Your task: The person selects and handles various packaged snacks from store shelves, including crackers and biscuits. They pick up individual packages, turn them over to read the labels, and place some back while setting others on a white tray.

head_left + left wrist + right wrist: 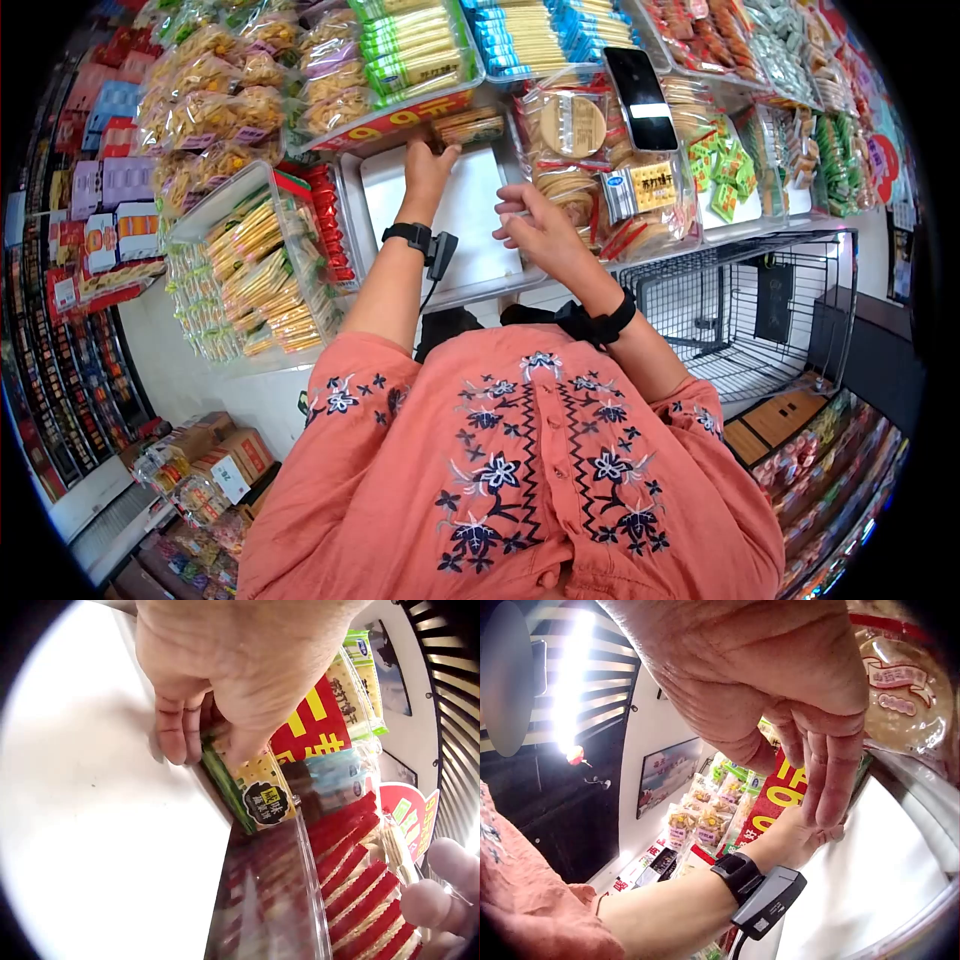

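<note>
At the back of a white-bottomed display bin (pixel 465 205), my left hand (pixel 427 172) pinches a cracker packet (pixel 264 787). The packet is clear with green stripes and a black label, and its upper end is hidden under the thumb and fingers. It lies along the bin's back wall in the left wrist view. In the head view, wrapped crackers (pixel 475 126) show just right of the left fingertips. My right hand (pixel 540 225) hangs over the bin's right side with loosely bent fingers and nothing in them.
Green-wrapped cracker sticks (pixel 410 45) and blue-wrapped ones (pixel 535 35) fill bins behind. A phone (pixel 640 98) lies on bagged round biscuits (pixel 570 125) at the right. Left stands a bin of yellow packets (pixel 255 260). A wire shopping cart (pixel 790 300) is at the right.
</note>
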Demonstrator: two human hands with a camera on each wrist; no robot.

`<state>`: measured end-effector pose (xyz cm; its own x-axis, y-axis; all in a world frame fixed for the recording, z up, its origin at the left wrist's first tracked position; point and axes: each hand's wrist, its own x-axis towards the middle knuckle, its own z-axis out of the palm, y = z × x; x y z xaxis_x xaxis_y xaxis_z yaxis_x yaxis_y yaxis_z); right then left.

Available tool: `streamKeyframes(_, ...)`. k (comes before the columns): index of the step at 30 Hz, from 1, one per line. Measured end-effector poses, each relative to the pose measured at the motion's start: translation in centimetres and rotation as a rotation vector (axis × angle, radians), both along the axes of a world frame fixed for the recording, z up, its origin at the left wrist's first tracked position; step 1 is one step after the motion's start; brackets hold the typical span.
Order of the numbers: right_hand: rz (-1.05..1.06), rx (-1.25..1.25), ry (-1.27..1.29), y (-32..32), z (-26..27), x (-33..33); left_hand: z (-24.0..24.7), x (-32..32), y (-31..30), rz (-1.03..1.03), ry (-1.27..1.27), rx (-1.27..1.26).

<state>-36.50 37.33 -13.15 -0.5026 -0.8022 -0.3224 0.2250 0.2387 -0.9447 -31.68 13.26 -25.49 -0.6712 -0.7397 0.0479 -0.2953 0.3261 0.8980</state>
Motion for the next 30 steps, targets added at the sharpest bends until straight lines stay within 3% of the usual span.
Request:
streamKeyframes(4,0.012,-0.014,-0.01,0.0,-0.1,0.1,-0.4,-0.4,0.0,-0.008,0.03,-0.181)
streamKeyframes(10,0.037,-0.031,-0.02,-0.1,-0.1,0.5,-0.5,-0.3,-0.3,-0.007,-0.116,-0.245)
streamKeyframes(14,0.104,0.007,-0.023,-0.4,0.8,0.5,0.8,-0.2,-0.3,-0.014,-0.179,-0.035)
streamKeyframes(17,0.111,-0.011,-0.001,-0.9,0.6,0.4,1.1,0.6,0.1,0.096,-0.154,-0.376)
streamKeyframes(18,0.109,-0.033,-0.001,-1.0,0.3,0.3,2.7,0.9,0.6,0.11,-0.084,-0.221)
streamKeyframes(19,0.112,-0.056,-0.005,-1.4,0.0,0.3,7.4,1.6,2.0,0.051,-0.063,-0.173)
streamKeyframes(21,0.13,-0.051,-0.026,-2.3,0.5,0.3,9.3,2.8,3.1,0.045,-0.036,-0.247)
streamKeyframes(24,0.186,-0.048,-0.01,-3.8,1.8,0.7,17.4,5.7,5.1,-0.071,0.071,0.02)
streamKeyframes(30,0.304,-0.066,0.002,-6.5,3.0,1.9,29.0,15.2,2.8,-0.004,-0.054,-0.136)
